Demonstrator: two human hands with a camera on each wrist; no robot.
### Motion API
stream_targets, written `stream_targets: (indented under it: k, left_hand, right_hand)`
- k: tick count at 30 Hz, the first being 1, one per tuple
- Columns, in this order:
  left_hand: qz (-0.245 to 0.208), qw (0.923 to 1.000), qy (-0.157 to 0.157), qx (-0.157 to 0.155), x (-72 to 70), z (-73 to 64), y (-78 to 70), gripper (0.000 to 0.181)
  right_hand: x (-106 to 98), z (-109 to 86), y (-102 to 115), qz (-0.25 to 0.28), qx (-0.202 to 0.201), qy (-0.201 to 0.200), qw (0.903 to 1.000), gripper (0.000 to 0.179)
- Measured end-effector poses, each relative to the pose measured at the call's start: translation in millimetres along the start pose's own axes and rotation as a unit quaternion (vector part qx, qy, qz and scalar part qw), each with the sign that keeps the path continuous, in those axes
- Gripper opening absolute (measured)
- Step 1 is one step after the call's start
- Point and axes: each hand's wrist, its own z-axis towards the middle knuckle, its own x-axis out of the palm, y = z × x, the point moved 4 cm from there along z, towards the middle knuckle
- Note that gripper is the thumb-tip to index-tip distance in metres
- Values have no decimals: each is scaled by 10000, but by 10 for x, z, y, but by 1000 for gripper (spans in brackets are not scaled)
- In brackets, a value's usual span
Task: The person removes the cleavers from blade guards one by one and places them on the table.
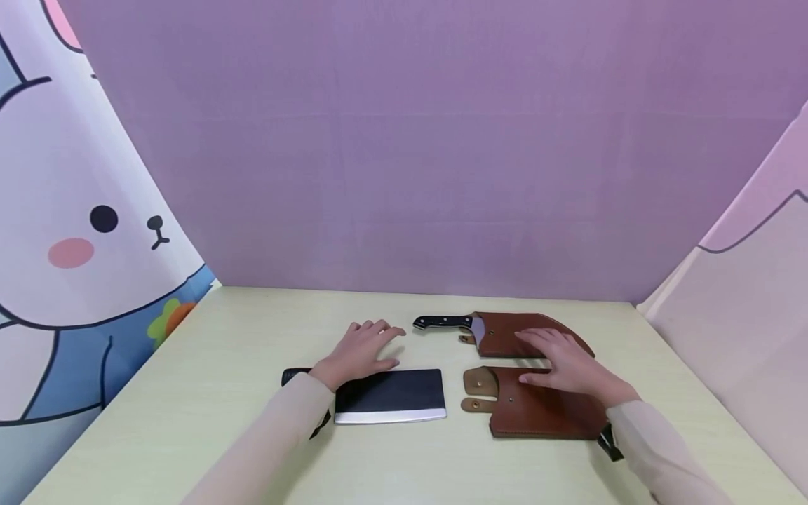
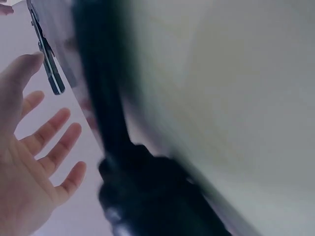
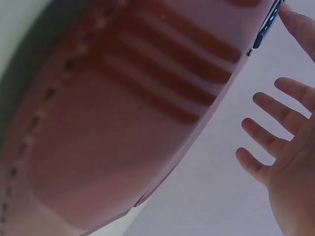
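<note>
A cleaver with a dark blade and bright cutting edge lies flat on the table, its black handle partly hidden behind my left wrist. Over its upper edge hovers my left hand, fingers spread and holding nothing; the left wrist view shows that palm bare. On the right, a brown leather sheath with two strap tabs lies nearest me. Beyond it a second brown sheath covers the blade of a knife with a black riveted handle. My right hand is above both sheaths, fingers extended, palm empty.
The pale table ends at a purple backdrop. A printed cartoon panel borders the left side, and a pale pink panel the right. Black straps show at both wrists.
</note>
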Motion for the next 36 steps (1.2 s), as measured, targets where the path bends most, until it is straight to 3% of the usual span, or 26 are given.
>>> stream_targets:
  k: [6,22,36]
  left_hand:
    - [55,9999,86,-136,24,180,-55,54]
    - [260,9978,312,-514,30,552,-99,56]
    - [322,9959,398,-748,64,737,-168,55]
  right_hand:
    - [21,89,-62,67,159,200,9997,72]
    - [-4,260,-251,-102,416,219,9988,76]
    - [95,295,-419,97,916,565,9941,82]
